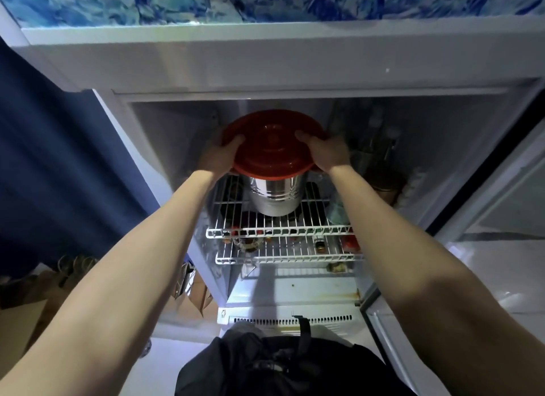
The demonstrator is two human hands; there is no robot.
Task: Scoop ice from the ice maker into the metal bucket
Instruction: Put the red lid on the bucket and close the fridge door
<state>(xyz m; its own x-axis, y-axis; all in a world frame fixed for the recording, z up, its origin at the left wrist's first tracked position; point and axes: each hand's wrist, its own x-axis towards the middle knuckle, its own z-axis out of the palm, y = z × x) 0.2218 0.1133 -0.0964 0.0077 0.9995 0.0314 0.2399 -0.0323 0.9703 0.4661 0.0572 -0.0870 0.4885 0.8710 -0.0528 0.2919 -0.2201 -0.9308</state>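
Head view.

- Metal bucket (274, 193): steel with a ribbed wall. It stands upright at the middle of the upper wire shelf (280, 230), inside the open white cabinet (265, 59).
- Red lid (272, 143): round, over the bucket's mouth and tilted toward the camera. Whether it is seated or lifted clear cannot be told.
- Left hand (219, 157): grips the lid's left rim. The thumb lies over the top; the other fingers are hidden beneath the rim.
- Right hand (327, 154): grips the right rim the same way, thumb on top.
- Lower wire shelf (289, 258): just below the upper one, carrying small bottles and jars.
- Tall bottles (380, 142): blurred, at the rear right, beside the bucket.
- Blue curtain (53, 160): left of the cabinet.
- Vent grille (292, 320): at the cabinet's foot.
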